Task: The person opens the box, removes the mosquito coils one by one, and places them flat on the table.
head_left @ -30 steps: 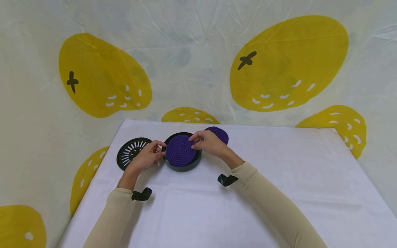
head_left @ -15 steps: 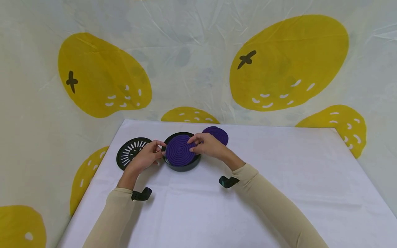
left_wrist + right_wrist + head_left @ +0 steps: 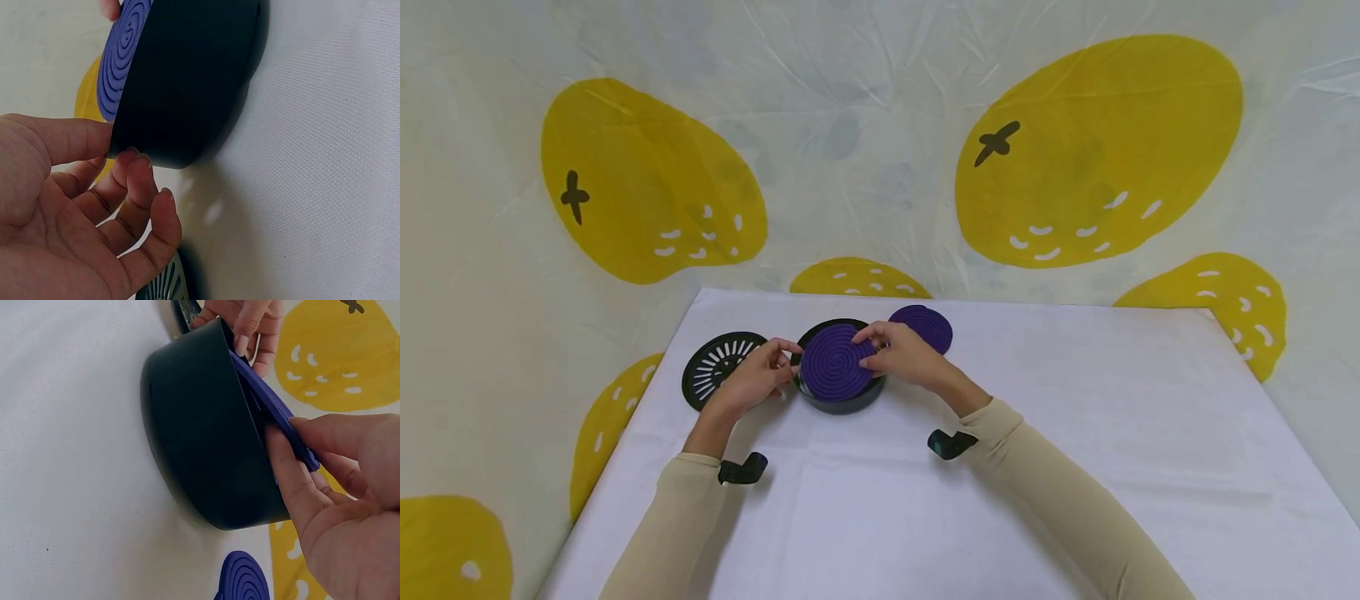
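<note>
1. White cloth covers the table (image 3: 1075, 467), with a lemon-print sheet (image 3: 1097, 150) hung behind it; a black round tray (image 3: 842, 398) stands toward the far left of the cloth, and a purple coil (image 3: 835, 361) lies tilted across its mouth, not yet seated flat

2. Left hand (image 3: 752, 377) is at the tray's left rim: the thumb (image 3: 69, 140) and fingertips (image 3: 139, 164) touch the wall near its lip with the fingers loosely curled, steadying it more than clamping it

3. Right hand (image 3: 902, 350) pinches the coil's right edge, thumb (image 3: 294, 481) under and fingers over, so the coil sits between the two hands, its far side resting on the rim in the right wrist view

4. Risk: the coil looks thin and brittle, and I judge that pressing it down while it is skewed on the rim could snap a ring

5. Risk: the light left-hand hold may let the tray slide or tip on the cloth if the right hand pushes sideways

6. Risk: if the pinch slips, the coil could drop edge-first into the tray or off onto the cloth and chip

7. A slotted lid (image 3: 718, 367) lies flat just left of the left hand, and a second coil (image 3: 928, 323) lies just behind the right hand; a sweeping wrist could knock either
</note>
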`<state>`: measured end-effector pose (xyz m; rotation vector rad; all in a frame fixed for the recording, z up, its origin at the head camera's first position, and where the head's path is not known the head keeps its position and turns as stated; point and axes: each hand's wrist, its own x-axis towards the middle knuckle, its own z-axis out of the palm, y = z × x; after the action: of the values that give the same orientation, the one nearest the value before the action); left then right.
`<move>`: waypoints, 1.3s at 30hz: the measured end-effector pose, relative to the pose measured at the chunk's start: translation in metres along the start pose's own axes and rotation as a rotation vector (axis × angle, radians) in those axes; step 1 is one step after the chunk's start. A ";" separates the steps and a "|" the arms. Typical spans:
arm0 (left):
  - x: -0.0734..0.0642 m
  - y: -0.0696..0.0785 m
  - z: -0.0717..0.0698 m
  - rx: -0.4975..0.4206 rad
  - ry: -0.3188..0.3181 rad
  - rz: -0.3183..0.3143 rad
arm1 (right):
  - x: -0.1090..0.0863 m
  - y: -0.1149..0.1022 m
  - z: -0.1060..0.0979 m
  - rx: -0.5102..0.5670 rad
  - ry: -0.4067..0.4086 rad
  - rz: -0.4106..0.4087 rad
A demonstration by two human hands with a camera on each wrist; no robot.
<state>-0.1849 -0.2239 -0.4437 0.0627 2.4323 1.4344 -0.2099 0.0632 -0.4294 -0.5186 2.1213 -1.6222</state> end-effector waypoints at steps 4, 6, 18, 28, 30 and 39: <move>-0.001 0.001 0.000 -0.008 0.002 -0.003 | -0.001 0.000 -0.003 0.030 0.019 0.006; -0.001 0.001 0.000 -0.011 0.002 -0.005 | -0.002 0.001 -0.004 0.055 0.025 0.010; 0.002 -0.002 0.000 -0.011 0.003 0.004 | -0.004 0.006 -0.016 0.129 0.043 0.014; 0.001 0.000 0.000 -0.016 0.001 0.002 | -0.011 0.005 -0.028 0.164 0.019 -0.012; 0.000 0.000 0.000 -0.018 0.001 0.001 | -0.013 0.005 -0.030 0.158 0.022 -0.021; 0.000 0.002 -0.001 -0.012 0.002 -0.004 | -0.020 0.005 -0.039 0.163 0.024 -0.060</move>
<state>-0.1849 -0.2236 -0.4414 0.0534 2.4236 1.4473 -0.2146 0.1068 -0.4231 -0.5163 1.9850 -1.8241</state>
